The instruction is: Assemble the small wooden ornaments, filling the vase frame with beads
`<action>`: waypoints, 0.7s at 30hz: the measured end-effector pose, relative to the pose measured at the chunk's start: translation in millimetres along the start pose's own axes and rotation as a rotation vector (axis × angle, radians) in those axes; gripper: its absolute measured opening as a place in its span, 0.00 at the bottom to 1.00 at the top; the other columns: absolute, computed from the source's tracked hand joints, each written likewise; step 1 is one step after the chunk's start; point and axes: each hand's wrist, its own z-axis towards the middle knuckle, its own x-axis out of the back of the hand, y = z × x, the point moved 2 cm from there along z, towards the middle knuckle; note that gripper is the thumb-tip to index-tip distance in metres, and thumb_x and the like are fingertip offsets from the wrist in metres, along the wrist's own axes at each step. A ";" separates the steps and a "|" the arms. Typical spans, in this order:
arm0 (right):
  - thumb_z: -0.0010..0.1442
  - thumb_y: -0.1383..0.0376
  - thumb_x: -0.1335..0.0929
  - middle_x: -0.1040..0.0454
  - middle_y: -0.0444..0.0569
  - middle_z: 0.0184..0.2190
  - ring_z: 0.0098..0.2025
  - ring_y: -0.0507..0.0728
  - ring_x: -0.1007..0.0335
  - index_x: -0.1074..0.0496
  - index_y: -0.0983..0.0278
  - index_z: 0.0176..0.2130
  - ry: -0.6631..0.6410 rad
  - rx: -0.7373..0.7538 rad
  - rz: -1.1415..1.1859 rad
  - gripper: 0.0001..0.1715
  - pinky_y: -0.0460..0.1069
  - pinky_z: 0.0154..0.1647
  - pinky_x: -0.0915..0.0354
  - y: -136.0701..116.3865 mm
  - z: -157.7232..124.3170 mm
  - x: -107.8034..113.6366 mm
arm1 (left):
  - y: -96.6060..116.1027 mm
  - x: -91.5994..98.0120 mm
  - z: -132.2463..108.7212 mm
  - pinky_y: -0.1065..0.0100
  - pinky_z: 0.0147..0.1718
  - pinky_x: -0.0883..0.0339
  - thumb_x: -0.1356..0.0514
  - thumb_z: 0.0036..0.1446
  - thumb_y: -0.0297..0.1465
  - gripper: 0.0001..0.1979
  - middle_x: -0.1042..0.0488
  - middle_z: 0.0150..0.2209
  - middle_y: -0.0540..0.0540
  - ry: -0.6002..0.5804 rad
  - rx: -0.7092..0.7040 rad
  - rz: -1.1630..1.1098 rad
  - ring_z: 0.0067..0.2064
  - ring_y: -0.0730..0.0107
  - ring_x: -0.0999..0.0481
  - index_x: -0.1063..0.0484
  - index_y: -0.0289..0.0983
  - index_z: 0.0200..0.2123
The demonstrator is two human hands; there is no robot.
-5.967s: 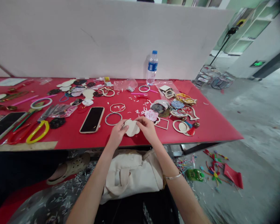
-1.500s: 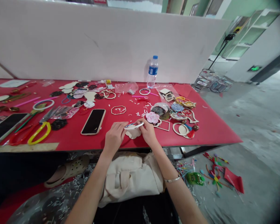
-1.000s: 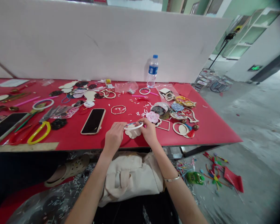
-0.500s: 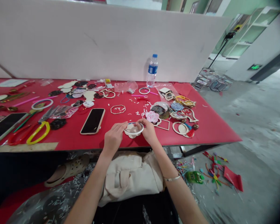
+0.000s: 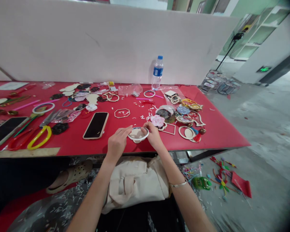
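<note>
Near the front edge of the red table [image 5: 219, 133], both my hands pinch a thin white ring [image 5: 138, 138]. My left hand [image 5: 117, 144] grips its left rim with closed fingers. My right hand [image 5: 153, 135] grips its right rim. The ring sits just over a pale wooden flower-shaped piece [image 5: 137, 134] lying on the table; whether they touch is unclear. A pink floral disc [image 5: 157, 120] lies just beyond my right hand.
A black phone [image 5: 96, 125] lies left of my hands, with a yellow loop [image 5: 38, 138] and another phone [image 5: 3, 132] farther left. Wooden frames and ornaments [image 5: 188, 116] crowd the right. A water bottle [image 5: 157, 72] stands at the back. A cream bag [image 5: 135, 183] rests on my lap.
Six seconds ago my hands held the wooden flower piece. Since then they picked up the white ring, and over the last second lowered it flat over that piece.
</note>
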 end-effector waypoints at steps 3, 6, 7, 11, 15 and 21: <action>0.52 0.57 0.35 0.38 0.41 0.24 0.27 0.51 0.42 0.39 0.61 0.30 -0.018 0.005 0.013 0.11 0.46 0.29 0.43 -1.6 -0.6 -0.8 | 0.7 0.0 0.3 0.64 0.45 0.30 0.53 0.63 0.22 0.19 0.23 0.49 0.43 -0.005 -0.013 0.003 0.47 0.65 0.25 0.30 0.37 0.53; 0.51 0.57 0.35 0.41 0.39 0.23 0.26 0.50 0.44 0.43 0.60 0.29 -0.019 -0.003 0.053 0.12 0.46 0.27 0.45 -2.3 -0.7 -2.1 | 1.7 -0.4 0.4 0.65 0.44 0.30 0.52 0.63 0.22 0.19 0.23 0.49 0.44 -0.015 -0.027 0.008 0.47 0.65 0.25 0.30 0.37 0.53; 0.51 0.57 0.35 0.40 0.39 0.23 0.25 0.50 0.45 0.45 0.60 0.28 -0.016 -0.013 0.075 0.14 0.46 0.27 0.45 -1.8 -0.5 -2.5 | 1.9 -0.7 0.4 0.65 0.44 0.30 0.53 0.63 0.22 0.19 0.23 0.49 0.43 -0.021 -0.030 0.010 0.47 0.65 0.25 0.30 0.37 0.53; 0.51 0.56 0.34 0.38 0.40 0.25 0.26 0.50 0.42 0.45 0.60 0.29 0.002 -0.011 0.098 0.15 0.46 0.27 0.42 1.8 1.1 -3.3 | 1.4 -1.2 -0.1 0.65 0.45 0.30 0.53 0.64 0.22 0.20 0.23 0.49 0.43 -0.026 -0.026 0.015 0.47 0.65 0.25 0.30 0.37 0.53; 0.53 0.57 0.33 0.34 0.43 0.28 0.30 0.52 0.37 0.37 0.62 0.34 -0.006 0.018 0.022 0.12 0.46 0.33 0.39 5.4 1.9 -4.2 | -0.5 -0.2 -0.5 0.65 0.45 0.30 0.53 0.64 0.22 0.19 0.23 0.49 0.43 0.006 0.005 -0.011 0.46 0.65 0.24 0.30 0.37 0.53; 0.56 0.54 0.35 0.34 0.41 0.24 0.27 0.51 0.39 0.36 0.62 0.31 -0.035 0.008 -0.040 0.14 0.45 0.28 0.42 7.6 0.9 -6.0 | -0.6 1.2 -0.4 0.66 0.43 0.30 0.54 0.64 0.23 0.20 0.23 0.49 0.43 0.020 0.030 -0.038 0.46 0.66 0.24 0.31 0.39 0.54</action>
